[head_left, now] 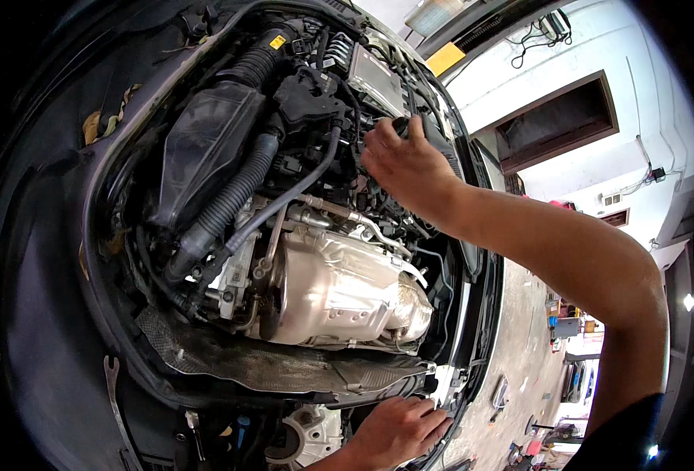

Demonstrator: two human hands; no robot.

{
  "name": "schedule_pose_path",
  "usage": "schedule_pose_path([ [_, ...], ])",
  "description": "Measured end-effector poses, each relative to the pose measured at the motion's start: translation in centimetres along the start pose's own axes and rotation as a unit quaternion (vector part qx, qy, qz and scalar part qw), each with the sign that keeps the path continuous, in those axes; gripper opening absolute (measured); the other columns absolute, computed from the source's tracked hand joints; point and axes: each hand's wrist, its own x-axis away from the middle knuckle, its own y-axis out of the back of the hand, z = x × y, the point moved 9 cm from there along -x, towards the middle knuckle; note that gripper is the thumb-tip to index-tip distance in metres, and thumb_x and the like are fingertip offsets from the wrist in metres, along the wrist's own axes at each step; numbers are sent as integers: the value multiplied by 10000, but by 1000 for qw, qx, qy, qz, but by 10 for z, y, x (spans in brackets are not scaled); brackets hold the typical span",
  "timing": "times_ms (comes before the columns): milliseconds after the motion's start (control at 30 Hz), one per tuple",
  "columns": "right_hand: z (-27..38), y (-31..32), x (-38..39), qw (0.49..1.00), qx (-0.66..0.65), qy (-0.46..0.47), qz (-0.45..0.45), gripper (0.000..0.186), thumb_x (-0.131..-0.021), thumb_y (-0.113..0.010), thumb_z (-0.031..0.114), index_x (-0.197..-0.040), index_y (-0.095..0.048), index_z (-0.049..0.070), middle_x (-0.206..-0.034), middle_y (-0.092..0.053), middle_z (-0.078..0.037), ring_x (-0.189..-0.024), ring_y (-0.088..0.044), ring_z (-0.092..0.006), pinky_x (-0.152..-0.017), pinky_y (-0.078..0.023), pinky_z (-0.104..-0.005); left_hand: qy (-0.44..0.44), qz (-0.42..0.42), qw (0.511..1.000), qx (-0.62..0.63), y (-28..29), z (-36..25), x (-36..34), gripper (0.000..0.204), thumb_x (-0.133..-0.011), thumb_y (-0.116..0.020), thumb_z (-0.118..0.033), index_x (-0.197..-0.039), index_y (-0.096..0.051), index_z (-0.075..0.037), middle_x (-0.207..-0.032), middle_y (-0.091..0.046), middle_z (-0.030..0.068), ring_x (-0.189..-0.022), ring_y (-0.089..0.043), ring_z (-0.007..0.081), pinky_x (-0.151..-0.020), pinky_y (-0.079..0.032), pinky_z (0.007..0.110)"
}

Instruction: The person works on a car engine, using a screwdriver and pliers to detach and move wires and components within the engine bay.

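Note:
Over the far right part of the engine bay, my right hand is closed, its fingers bent round a dark part at their tips. That part is mostly hidden, and I cannot make out its kind. Low in the view, my left hand rests by the engine bay's near right edge, fingers curled down and their tips hidden. Between the hands lies a shiny metal exhaust canister, probably a catalytic converter. A crinkled heat shield runs below it. Ribbed black hose and a thinner grey hose cross to its left.
A black plastic housing fills the bay's left side. An open-ended wrench lies at the lower left, near a socket tool. Dry leaves sit on the dark panel. Beyond the car, workshop floor holds scattered items.

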Motion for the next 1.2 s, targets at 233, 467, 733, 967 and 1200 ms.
schedule_pose_path([
  [233, 2, 7, -5, 1000, 17, 20, -1, 589, -920, -622, 242, -1451, -433, 70, -1483, -402, -115, -1433, -312, -328, -1153, -293, -595, 7, 5, 1000, 4, 4, -2, -2, 167, -860, -710, -199, -794, -679, -49, -738, -614, 108, -676, -627, 323, -618, -509, 439],
  [467, -12, 0, 10, 996, 79, 9, -31, 635, -916, -630, 257, -1489, -375, 162, -1499, -397, -65, -1441, -318, -298, -1199, -207, -590, 10, -2, 1000, 7, 8, -2, -1, 176, -863, -708, -199, -787, -670, -46, -723, -609, 108, -676, -630, 321, -619, -511, 437],
  [733, 3, -11, 2, 995, 95, -6, -16, 603, -896, -633, 224, -1449, -416, 125, -1476, -409, -65, -1439, -299, -291, -1112, -252, -605, -5, 14, 1000, 3, 3, 1, 1, 170, -879, -690, -224, -843, -681, -59, -770, -628, 96, -722, -641, 301, -656, -521, 433],
  [967, -5, -19, -1, 1000, -19, -22, -3, 667, -902, -624, 177, -1509, -354, 111, -1537, -355, -89, -1470, -255, -297, -1174, -239, -577, -7, 4, 1000, 9, -1, 3, 1, 180, -878, -692, -239, -850, -690, -61, -793, -635, 102, -743, -644, 308, -671, -520, 435],
  [1200, -10, -22, 0, 993, -108, -40, -19, 596, -897, -610, 140, -1453, -407, 74, -1525, -372, -123, -1486, -230, -316, -1221, -207, -542, 13, 6, 1000, 24, 0, 3, -1, 149, -855, -721, -196, -812, -683, -58, -773, -625, 113, -722, -636, 321, -653, -507, 442],
])
